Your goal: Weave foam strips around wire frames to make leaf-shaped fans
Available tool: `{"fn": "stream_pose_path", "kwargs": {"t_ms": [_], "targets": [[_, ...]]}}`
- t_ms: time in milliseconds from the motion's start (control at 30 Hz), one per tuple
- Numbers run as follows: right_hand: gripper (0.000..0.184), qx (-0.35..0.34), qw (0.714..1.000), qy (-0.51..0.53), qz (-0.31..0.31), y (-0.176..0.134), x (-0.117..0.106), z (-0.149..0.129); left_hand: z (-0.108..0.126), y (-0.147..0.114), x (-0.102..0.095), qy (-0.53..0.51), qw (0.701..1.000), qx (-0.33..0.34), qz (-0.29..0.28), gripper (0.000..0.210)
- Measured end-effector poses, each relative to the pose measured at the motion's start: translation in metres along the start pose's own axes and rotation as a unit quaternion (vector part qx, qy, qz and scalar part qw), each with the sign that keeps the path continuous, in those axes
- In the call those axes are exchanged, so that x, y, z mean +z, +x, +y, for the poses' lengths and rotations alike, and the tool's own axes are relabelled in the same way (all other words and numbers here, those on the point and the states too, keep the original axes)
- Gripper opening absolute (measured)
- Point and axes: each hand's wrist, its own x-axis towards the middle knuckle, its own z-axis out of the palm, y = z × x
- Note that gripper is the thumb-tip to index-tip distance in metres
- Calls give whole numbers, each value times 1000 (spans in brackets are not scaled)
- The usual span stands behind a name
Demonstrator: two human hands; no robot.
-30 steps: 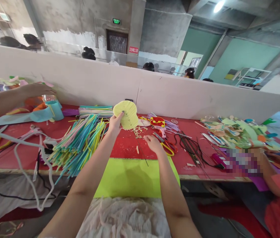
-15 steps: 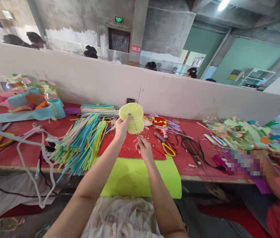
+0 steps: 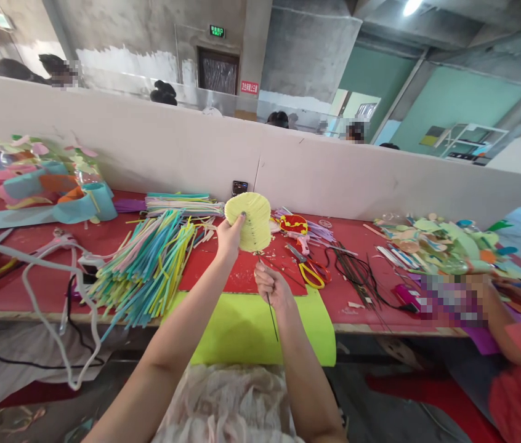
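Note:
My left hand [image 3: 230, 237] is closed on the edge of a pale yellow, rounded, ribbed piece [image 3: 255, 218], its thumb on the face. A line of small dark marks runs down the middle of that piece. Just below its lower edge, my right hand [image 3: 271, 284] pinches a thin dark stem [image 3: 273, 317], which hangs down toward my forearm. Whether the stem touches the yellow piece I cannot tell. Under both hands lies a red board [image 3: 214, 274] with pale scraps on it, over a bright lime sheet [image 3: 260, 332].
A big bundle of coloured strips [image 3: 145, 271] lies left, near a white bent tube [image 3: 29, 286]. Yellow-handled scissors [image 3: 312, 275], a pink glue gun [image 3: 304, 244] and dark stems [image 3: 357, 277] lie right. A co-worker's arm [image 3: 496, 307] is at far right. A white partition [image 3: 172, 147] stands behind.
My right hand has turned and moved slightly down and right, and the stem now shows below it. The yellow piece has shifted slightly right in view in my left hand.

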Motion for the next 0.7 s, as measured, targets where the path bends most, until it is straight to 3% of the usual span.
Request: {"fn": "stream_pose_path", "kwargs": {"t_ms": [200, 333, 433, 633, 700], "targets": [[16, -5, 998, -59, 25, -2, 9, 0, 1, -5, 0, 59, 998, 34, 15, 40], [27, -73, 970, -205, 106, -4, 19, 1, -1, -5, 1, 49, 998, 26, 36, 38], [34, -135, 903, -360, 194, -6, 26, 4, -2, -4, 1, 14, 999, 1, 39, 38], [33, -207, 699, -584, 357, -9, 45, 17, -7, -7, 2, -9, 999, -1, 33, 41], [31, -213, 668, -604, 379, -10, 52, 20, -9, -8, 1, 1, 999, 19, 37, 43]]}}
